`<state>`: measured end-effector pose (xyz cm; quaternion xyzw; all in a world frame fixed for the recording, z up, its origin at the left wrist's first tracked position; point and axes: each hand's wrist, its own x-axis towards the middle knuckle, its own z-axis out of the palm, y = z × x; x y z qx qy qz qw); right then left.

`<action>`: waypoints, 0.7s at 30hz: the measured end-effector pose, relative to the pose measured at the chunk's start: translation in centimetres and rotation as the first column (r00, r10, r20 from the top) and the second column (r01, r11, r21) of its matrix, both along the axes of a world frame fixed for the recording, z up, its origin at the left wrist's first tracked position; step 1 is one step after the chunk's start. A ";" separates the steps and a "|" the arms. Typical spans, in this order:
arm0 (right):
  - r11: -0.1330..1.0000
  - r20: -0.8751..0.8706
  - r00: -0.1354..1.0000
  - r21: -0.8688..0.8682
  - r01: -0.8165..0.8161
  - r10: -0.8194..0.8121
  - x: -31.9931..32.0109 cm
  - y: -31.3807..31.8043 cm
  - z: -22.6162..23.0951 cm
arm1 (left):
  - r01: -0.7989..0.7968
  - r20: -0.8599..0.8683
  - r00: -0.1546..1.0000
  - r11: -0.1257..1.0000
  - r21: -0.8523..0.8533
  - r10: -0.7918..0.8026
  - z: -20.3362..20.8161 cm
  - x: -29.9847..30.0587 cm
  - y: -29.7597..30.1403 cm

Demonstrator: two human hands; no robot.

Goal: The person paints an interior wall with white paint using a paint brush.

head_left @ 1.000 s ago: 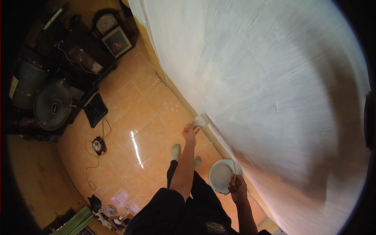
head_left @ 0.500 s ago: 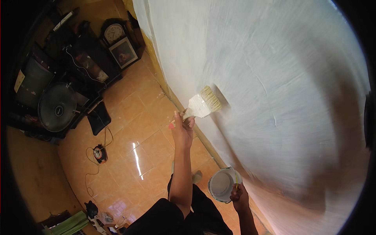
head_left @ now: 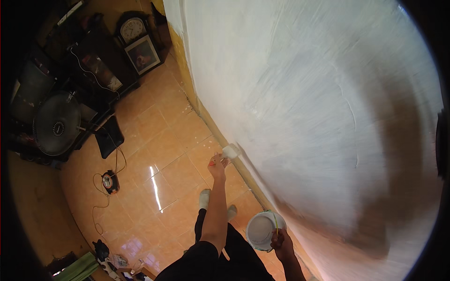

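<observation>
My left hand [head_left: 218, 165] is closed around the handle of a wide paintbrush [head_left: 230, 151], whose reddish handle end shows by the fingers. The brush is low down at the wall's foot, its bristles against or very close to the white-coated wall [head_left: 300, 103]; contact is hard to tell. Closer to my body, my right hand [head_left: 281, 241] grips a small pail [head_left: 251, 229] by its rim or handle, with a thin yellow-green strip beside the fingers. Inside the pail is something pale; how full it is I cannot tell.
Along the wall's foot runs a yellowish strip [head_left: 206, 117] beside the orange tiled floor [head_left: 173, 154]. My feet stand close by. At left are a fan [head_left: 57, 126], a cord reel [head_left: 110, 181] with loose cable, a framed picture [head_left: 142, 55] and a clock [head_left: 132, 30]. A green cloth [head_left: 77, 269] is at lower left.
My left hand has brought the brush down the wall and nearer to me, to the wall's foot. The pail in my right hand has shifted slightly lower in view. The view has moved a little.
</observation>
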<state>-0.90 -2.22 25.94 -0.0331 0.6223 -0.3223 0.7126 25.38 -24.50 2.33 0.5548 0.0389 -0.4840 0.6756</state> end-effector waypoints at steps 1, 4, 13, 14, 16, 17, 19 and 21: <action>1.000 -0.001 1.000 0.004 -0.004 0.004 0.2 -0.3 -0.2 | -0.004 0.001 1.000 1.000 0.001 0.004 1.1 0.1 -1.0; 0.999 0.000 1.000 0.014 -0.030 0.030 0.9 -1.0 0.5 | 0.001 0.029 1.000 0.993 -0.120 0.002 7.4 -0.2 -3.6; 0.996 0.010 0.998 -0.062 -0.063 0.064 1.3 -2.8 1.8 | 0.029 0.065 0.998 0.901 -0.434 -0.001 30.8 3.2 -3.7; 0.994 0.030 0.997 -0.086 -0.066 0.069 1.3 -3.2 2.2 | 0.017 -0.023 0.999 0.870 -0.493 -0.033 30.8 3.7 -3.9; 0.993 0.057 0.997 -0.108 -0.054 0.060 1.4 -3.5 2.4 | 0.025 0.133 0.990 0.904 -0.426 0.035 30.1 4.3 -4.5; 0.992 0.050 0.997 -0.110 -0.055 0.061 1.3 -3.6 2.7 | 0.017 0.220 0.973 0.926 -0.378 0.073 28.7 4.6 -5.0; 0.993 0.073 0.996 -0.114 -0.035 0.044 1.3 -4.0 3.4 | -0.083 0.239 0.956 0.937 -0.339 0.171 21.6 4.8 -6.3; 0.988 0.091 0.994 -0.151 -0.039 0.054 0.6 -3.6 3.1 | -0.012 0.266 0.963 0.993 -0.121 0.044 14.6 4.1 -6.2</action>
